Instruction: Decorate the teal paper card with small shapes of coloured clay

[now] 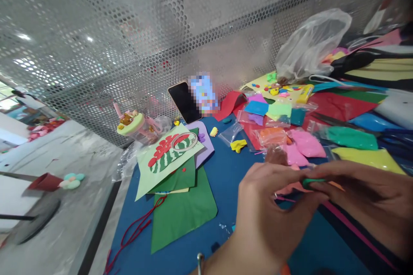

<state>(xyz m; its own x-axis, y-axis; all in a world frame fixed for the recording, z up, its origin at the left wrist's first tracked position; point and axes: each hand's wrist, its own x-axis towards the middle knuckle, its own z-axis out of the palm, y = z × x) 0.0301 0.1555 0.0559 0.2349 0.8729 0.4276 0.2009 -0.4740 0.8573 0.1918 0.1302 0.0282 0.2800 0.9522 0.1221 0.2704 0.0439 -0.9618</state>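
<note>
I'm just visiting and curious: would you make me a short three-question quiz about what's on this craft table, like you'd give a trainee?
1. True or false: both hands pinch the same small green strip of clay.
2. What lies on the pale green paper sheet with the red and green cut-out design? A) a thin white ring B) scissors C) a yellow glue stick
3. What leans against the perforated metal wall behind the blue table mat?

Key:
1. True; left and right fingertips meet on it.
2. A.
3. A black-screened phone, beside a blurred card.
</note>
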